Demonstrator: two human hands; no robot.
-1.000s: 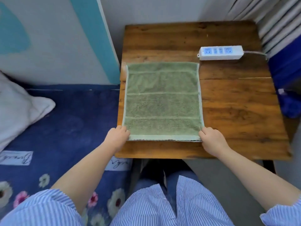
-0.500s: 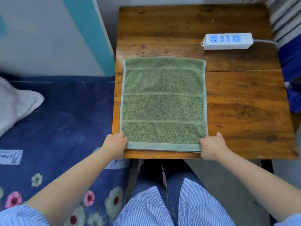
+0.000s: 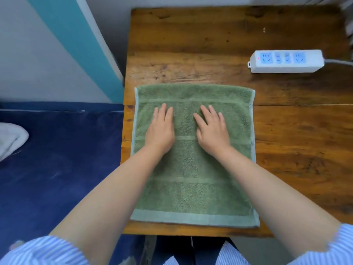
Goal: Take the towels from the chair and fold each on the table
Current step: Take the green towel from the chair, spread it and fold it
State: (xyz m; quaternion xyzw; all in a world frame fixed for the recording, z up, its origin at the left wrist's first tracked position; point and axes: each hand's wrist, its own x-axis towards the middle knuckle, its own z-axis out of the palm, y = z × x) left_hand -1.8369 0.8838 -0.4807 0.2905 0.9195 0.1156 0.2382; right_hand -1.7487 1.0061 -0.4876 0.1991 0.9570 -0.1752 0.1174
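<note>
A green towel (image 3: 193,188) lies spread flat on the left half of the wooden table (image 3: 296,150), its near hem along the table's front edge. My left hand (image 3: 160,129) lies palm down on the towel's upper middle with straight fingers pointing away from me. My right hand (image 3: 212,129) lies flat beside it, a little to the right, fingers also straight. Both hands press on the cloth and hold nothing. No chair and no other towel for folding shows in the head view.
A white power strip (image 3: 286,61) with blue sockets lies at the table's back right, its cord running off to the right. Left of the table is a dark blue bed cover (image 3: 57,159) with a white pillow (image 3: 9,138) at the edge. A wall stands behind.
Both hands left the towel's near corners and moved forward onto its middle, now lying flat. The view has come closer to the table.
</note>
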